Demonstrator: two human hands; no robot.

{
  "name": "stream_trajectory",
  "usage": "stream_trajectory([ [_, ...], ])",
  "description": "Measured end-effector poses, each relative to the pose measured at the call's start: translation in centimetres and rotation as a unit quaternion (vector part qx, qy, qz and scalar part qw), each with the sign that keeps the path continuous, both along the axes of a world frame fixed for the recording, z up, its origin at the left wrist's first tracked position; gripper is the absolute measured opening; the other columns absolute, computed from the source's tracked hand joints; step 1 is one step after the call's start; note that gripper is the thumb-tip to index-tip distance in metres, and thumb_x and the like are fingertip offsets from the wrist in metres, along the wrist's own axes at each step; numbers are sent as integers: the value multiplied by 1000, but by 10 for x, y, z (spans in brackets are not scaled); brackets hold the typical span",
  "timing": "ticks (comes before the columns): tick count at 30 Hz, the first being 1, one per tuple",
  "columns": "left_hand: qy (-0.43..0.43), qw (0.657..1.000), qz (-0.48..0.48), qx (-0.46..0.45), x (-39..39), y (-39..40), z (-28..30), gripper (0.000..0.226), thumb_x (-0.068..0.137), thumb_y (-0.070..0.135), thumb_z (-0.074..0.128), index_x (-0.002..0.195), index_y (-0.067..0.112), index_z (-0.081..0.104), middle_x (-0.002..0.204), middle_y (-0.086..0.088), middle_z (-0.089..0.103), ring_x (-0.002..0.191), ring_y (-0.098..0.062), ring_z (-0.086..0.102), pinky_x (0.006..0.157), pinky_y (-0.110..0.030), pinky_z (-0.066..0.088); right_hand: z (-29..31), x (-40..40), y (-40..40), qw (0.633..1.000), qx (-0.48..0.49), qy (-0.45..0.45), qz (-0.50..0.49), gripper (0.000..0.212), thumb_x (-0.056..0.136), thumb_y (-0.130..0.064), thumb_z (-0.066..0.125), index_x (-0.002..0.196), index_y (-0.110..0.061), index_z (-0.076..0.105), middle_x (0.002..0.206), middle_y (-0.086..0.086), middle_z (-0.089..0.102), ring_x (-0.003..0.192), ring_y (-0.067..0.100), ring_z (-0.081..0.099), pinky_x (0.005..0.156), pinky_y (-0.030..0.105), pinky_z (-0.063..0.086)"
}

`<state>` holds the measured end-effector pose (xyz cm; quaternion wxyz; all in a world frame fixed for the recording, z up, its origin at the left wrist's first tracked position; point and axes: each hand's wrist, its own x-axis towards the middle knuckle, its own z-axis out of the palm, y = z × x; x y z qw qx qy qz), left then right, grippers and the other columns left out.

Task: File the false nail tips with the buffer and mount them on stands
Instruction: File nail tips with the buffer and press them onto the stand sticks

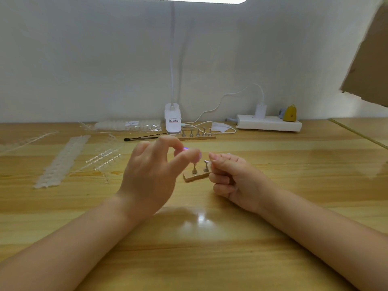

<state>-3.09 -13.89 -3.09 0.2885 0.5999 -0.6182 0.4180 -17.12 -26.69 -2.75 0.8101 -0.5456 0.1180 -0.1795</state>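
Note:
A small wooden base (194,177) lies at the table's middle with two metal stands, the left stand (194,168) and the right stand (206,167). My left hand (151,175) hovers above the left stand, blurred. Its thumb and forefinger pinch a tiny clear nail tip (186,148) that shows as a purple glint. My right hand (233,177) is curled beside the right stand, thumb pressed to forefinger on a pale sliver (211,164) that looks like another nail tip. Its lower fingers hide the base's right end. I see no buffer.
A second base (197,137) with several stands sits at the back, by a lamp clamp (172,120) and a black tool (138,139). Strips of nail tips (60,160) and clear racks (105,160) lie left. A power strip (268,123) is back right, and cardboard (369,59) overhangs.

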Motion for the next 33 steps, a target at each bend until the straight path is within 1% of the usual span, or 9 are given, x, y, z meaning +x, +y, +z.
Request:
stream_trajectory([
  [5, -59, 996, -72, -14, -23, -6, -5, 33, 97, 7, 38, 108, 34, 53, 104, 4, 51, 70, -11, 40, 74, -31, 37, 1, -1, 2, 999, -27, 9, 45, 18, 93, -16, 51, 77, -7, 55, 61, 1, 34, 47, 6, 26, 41, 18, 16],
  [10, 3, 1000, -14, -25, -1, -1, -1, 48, 81, -2, 69, 109, 33, 51, 94, -6, 64, 56, -14, 46, 73, -37, 43, 2, -2, 1, 999, -14, 17, 26, 23, 95, -20, 47, 74, -12, 48, 62, -2, 25, 50, 6, 27, 43, 18, 15],
  [14, -58, 994, -85, -30, -18, -7, -7, 32, 96, 6, 51, 111, 34, 54, 104, 4, 56, 66, -11, 44, 77, -33, 40, 1, -3, 3, 998, -28, 15, 53, 15, 94, -12, 46, 80, -10, 50, 61, -1, 34, 49, 6, 28, 41, 17, 18],
  [19, -14, 999, -34, -31, -1, -2, -2, 58, 74, -6, 75, 108, 34, 52, 96, -1, 64, 59, -12, 47, 72, -37, 44, 2, -3, 3, 995, -3, 19, 93, 14, 91, -16, 47, 78, -14, 51, 59, -5, 28, 50, 6, 30, 40, 14, 23],
  [22, -61, 993, -90, -50, -11, -4, -4, 38, 92, 0, 55, 111, 33, 54, 102, 5, 54, 66, -9, 44, 76, -32, 40, 1, -3, 5, 993, -8, 30, 114, 19, 85, -8, 54, 71, -18, 61, 61, -3, 27, 51, 7, 30, 40, 15, 22],
  [24, -76, 992, -93, -42, -13, -5, -4, 36, 96, 2, 46, 111, 33, 55, 101, 5, 56, 70, -8, 42, 76, -30, 38, 0, -3, 7, 992, -7, 38, 123, 13, 81, -7, 53, 72, -17, 53, 61, -3, 27, 50, 7, 29, 39, 15, 22],
  [27, -38, 998, -28, -34, 3, -2, 0, 51, 80, -5, 71, 108, 33, 52, 94, -3, 65, 62, -12, 47, 73, -35, 42, 2, -3, 7, 992, 6, 42, 118, 19, 89, -20, 52, 71, -14, 48, 61, -4, 22, 49, 6, 28, 39, 14, 22],
  [29, -25, 998, -32, -43, 2, -2, 1, 55, 76, -4, 75, 109, 33, 51, 95, -3, 64, 58, -14, 49, 72, -38, 44, 3, -4, 6, 994, 14, 39, 105, 19, 88, -21, 49, 70, -15, 52, 59, -4, 23, 49, 6, 28, 40, 15, 19],
  [33, -72, 992, -96, -37, -15, -5, -4, 35, 95, 2, 47, 111, 33, 54, 99, 4, 59, 66, -10, 43, 75, -31, 39, 4, -4, 6, 994, -3, 42, 96, 16, 89, -6, 48, 77, -14, 54, 57, -5, 33, 49, 6, 28, 42, 17, 16],
])
